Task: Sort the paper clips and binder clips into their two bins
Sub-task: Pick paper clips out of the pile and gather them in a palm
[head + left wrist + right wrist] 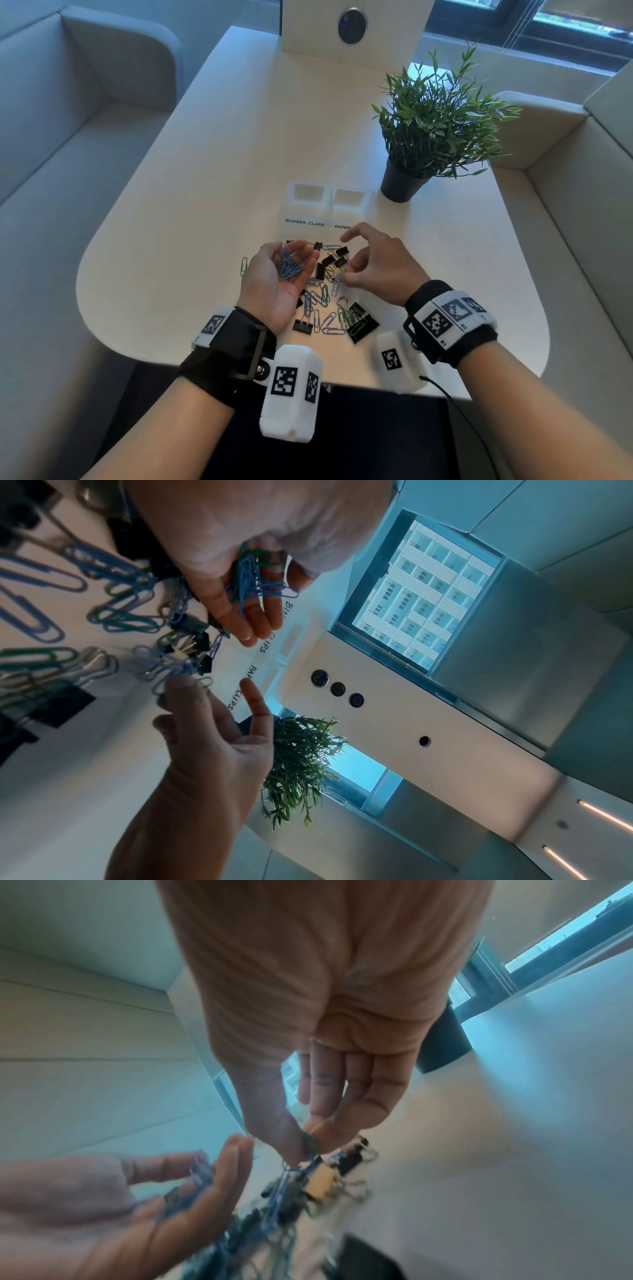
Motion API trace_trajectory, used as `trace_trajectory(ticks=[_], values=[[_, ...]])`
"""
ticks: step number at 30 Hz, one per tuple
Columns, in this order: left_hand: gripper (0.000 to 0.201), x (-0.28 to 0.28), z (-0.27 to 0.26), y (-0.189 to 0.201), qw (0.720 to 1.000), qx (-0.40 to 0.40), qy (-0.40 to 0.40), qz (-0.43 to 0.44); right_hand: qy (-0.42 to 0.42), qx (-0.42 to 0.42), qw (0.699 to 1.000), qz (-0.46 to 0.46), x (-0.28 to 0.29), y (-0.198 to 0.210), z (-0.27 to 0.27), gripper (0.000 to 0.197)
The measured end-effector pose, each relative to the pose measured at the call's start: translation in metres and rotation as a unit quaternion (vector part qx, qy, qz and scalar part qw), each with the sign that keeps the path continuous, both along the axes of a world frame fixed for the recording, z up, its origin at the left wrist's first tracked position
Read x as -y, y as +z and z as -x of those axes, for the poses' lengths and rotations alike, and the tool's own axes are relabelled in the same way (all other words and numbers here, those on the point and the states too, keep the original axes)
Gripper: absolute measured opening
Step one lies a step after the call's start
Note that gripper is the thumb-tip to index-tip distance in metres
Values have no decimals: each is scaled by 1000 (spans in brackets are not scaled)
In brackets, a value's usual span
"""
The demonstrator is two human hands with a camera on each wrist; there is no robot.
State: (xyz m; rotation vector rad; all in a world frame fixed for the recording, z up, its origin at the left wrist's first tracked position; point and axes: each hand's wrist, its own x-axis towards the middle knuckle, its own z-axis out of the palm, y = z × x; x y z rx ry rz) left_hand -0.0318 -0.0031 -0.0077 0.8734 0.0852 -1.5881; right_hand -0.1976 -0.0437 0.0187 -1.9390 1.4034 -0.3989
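My left hand (289,253) lies palm up over the pile and carries a bunch of blue and green paper clips (289,267) on its loosely cupped fingers; the left wrist view shows that bunch of paper clips (253,580) on the palm. Just right of it, my right hand (344,279) pinches a pale blue paper clip (336,286) between thumb and forefinger, low over the pile. Loose paper clips (323,317) and black binder clips (322,270) are mixed on the table. Two white bins stand behind them: the binder clips bin (310,205) and the paper clips bin (352,207).
A potted plant (435,126) stands right of the bins. Handwritten labels (305,222) lie in front of the bins. One green paper clip (243,265) lies apart at the left. A white panel (352,27) rises at the table's far end. Sofas flank the table.
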Motion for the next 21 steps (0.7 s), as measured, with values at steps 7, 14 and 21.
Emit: trace_trajectory(ticks=[7, 14, 21], values=[[34, -1, 13, 1, 1000, 3, 5, 0, 28, 86, 996, 8, -1, 19, -18, 14], [22, 1, 14, -1, 999, -44, -27, 14, 63, 121, 991, -7, -2, 23, -35, 20], [32, 1, 7, 0, 996, -82, -25, -17, 112, -68, 991, -4, -9, 30, 9, 29]])
